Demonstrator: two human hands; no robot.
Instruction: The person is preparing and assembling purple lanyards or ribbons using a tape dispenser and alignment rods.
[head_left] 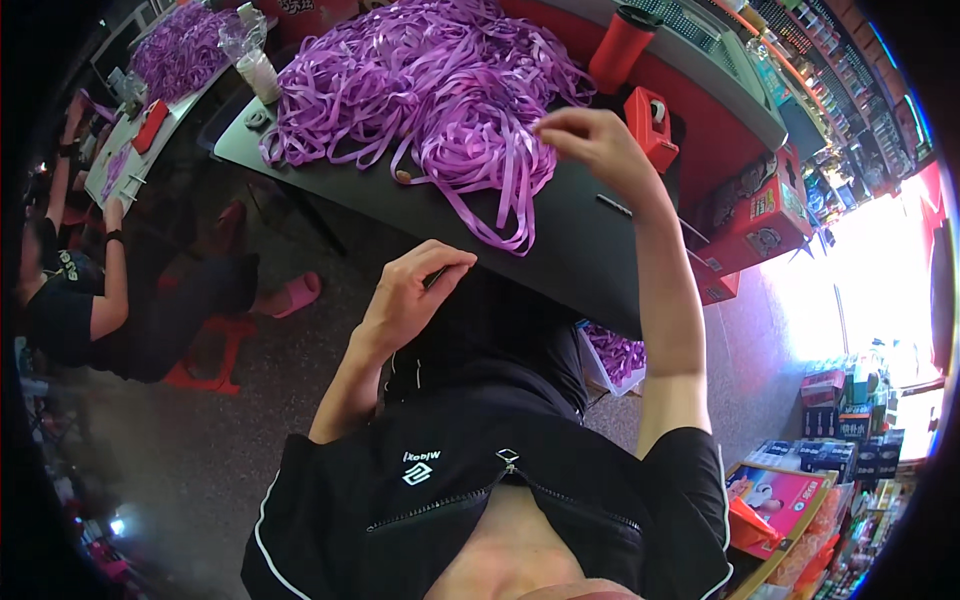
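A large heap of purple ribbon straps (400, 75) covers much of the dark table (400, 205), and a few loops hang toward its front edge. My left hand (412, 298) is in front of that edge, below the loops, with thumb and fingers pinched together. Anything held there is too small or hidden to make out. Over the right end of the heap is my right hand (598, 148), its fingertips drawn together beside the straps. Whether a strap lies between those fingers does not show.
A red tumbler (622, 48) and a red tape dispenser (651, 128) stand at the table's right. A pen-like rod (613, 205) lies nearby. Under the table sits a bin of purple straps (615, 358). At far left, another person (85, 290) works at a white table (122, 165).
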